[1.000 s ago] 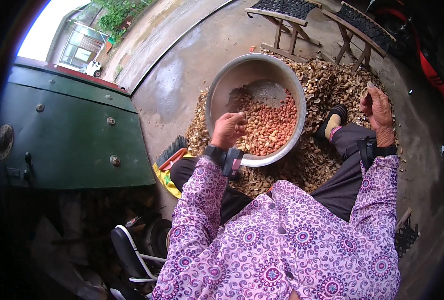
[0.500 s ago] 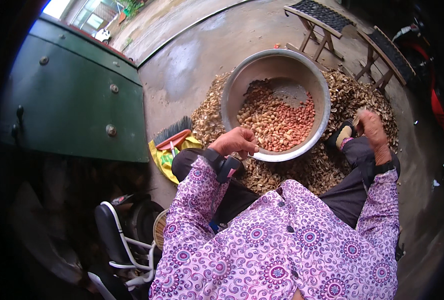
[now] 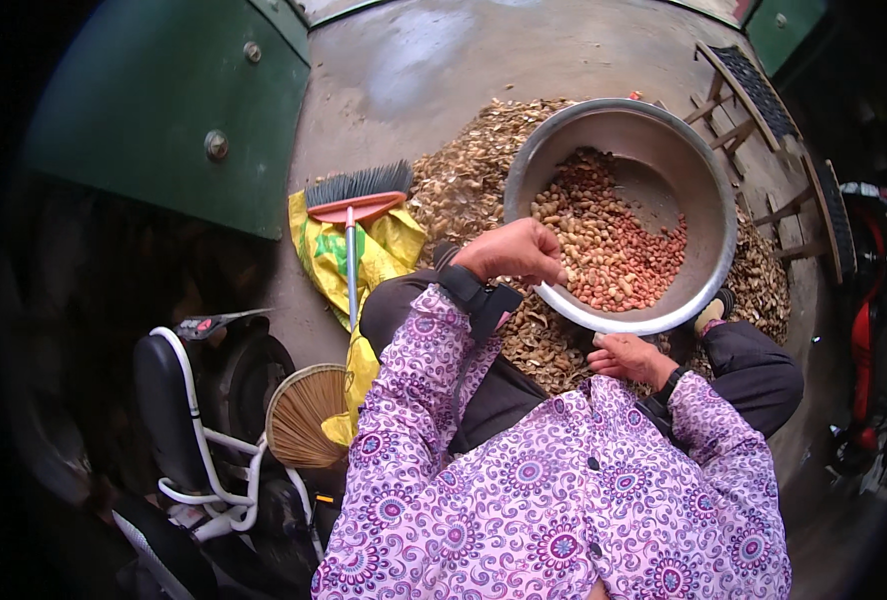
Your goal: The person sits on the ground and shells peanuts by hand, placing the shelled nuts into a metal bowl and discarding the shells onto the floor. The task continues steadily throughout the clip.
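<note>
A wide metal basin (image 3: 721, 230) holds unshelled peanuts (image 3: 586, 225) on its left side and red shelled peanut kernels (image 3: 659, 258) on its right. My left hand (image 3: 519, 252) hangs over the basin's near-left rim, its thumb and fingers pinched together; whatever is between them is too small to name. Just below the near rim is my right hand (image 3: 632, 360), thumb and fingers drawn together, pointing left. Anything in its fingertips cannot be made out. Broken peanut shells (image 3: 464, 175) lie heaped around the basin and between my legs.
To the left, a broom (image 3: 354, 205) rests on a yellow sack (image 3: 314, 240). A straw whisk (image 3: 307, 415) and a white-framed black seat (image 3: 169, 410) stand nearer. A green metal cabinet (image 3: 164, 110) is at far left. Folding stools (image 3: 749, 85) and a red vehicle part (image 3: 864, 340) are at right.
My right hand has come in from the shell heap at the right to the basin's near rim. My left hand stays pinched by the rim. The view has turned, shifting the scene.
</note>
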`<state>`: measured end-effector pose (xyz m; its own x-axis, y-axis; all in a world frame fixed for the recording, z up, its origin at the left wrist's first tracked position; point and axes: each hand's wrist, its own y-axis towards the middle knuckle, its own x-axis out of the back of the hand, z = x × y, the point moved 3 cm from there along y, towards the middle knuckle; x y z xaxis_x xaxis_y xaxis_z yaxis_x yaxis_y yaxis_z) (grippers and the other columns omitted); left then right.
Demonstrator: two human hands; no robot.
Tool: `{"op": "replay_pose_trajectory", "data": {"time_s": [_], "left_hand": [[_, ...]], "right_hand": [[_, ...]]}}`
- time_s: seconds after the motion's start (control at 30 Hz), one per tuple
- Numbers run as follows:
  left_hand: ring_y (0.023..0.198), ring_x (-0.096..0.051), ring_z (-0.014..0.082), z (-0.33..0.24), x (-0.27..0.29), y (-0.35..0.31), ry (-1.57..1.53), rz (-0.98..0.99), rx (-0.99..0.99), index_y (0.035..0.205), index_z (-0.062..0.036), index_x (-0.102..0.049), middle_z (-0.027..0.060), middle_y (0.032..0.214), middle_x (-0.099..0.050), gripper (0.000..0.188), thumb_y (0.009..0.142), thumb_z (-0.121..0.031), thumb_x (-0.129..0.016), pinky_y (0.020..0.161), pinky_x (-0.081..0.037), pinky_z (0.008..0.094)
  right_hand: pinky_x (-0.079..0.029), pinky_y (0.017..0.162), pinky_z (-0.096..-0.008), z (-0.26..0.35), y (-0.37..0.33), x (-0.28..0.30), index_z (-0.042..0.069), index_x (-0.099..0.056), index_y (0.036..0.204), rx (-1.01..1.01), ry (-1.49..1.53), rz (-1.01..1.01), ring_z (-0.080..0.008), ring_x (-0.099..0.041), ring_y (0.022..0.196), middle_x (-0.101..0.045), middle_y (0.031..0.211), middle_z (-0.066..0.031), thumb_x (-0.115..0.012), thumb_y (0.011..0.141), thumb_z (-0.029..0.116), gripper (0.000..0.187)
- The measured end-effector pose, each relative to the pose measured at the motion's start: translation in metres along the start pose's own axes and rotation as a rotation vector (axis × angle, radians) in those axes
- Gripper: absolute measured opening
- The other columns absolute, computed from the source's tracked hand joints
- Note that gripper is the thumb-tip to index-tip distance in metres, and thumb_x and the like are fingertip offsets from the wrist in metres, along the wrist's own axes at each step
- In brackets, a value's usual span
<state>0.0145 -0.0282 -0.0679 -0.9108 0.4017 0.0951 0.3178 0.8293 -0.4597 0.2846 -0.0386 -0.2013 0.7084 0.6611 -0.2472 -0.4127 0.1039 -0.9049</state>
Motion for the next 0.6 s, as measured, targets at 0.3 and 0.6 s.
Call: {"op": "replay_pose_trajectory", "data": {"time_s": [0.3,0.6], "left_hand": [[0.057,-0.054,0.0097,-0.016,0.028,-0.016,-0.415,-0.338,-0.279,0.076,0.0009,-0.061,0.0042,0.066,-0.059,0.025,0.075,-0.024,-0.064,0.052,-0.043,0.0212],[0.058,-0.054,0.0080,-0.013,0.032,-0.016,-0.526,-0.399,-0.330,0.076,-0.0001,-0.060,0.0031,0.067,-0.060,0.019,0.077,-0.019,-0.060,0.055,-0.043,0.0198]], "right_hand": [[-0.043,0.085,-0.0360,-0.018,0.058,-0.019,-0.003,-0.033,0.119,0.115,1.080,-0.126,-0.0311,-0.047,0.102,-0.044,0.113,-0.0228,-0.048,0.085,0.041,0.058],[-0.047,0.077,-0.0380,-0.006,0.022,0.011,-0.003,-0.040,0.113,0.256,1.236,-0.177,-0.0342,-0.051,0.091,-0.050,0.101,-0.0245,-0.040,0.087,0.044,0.054]]}}
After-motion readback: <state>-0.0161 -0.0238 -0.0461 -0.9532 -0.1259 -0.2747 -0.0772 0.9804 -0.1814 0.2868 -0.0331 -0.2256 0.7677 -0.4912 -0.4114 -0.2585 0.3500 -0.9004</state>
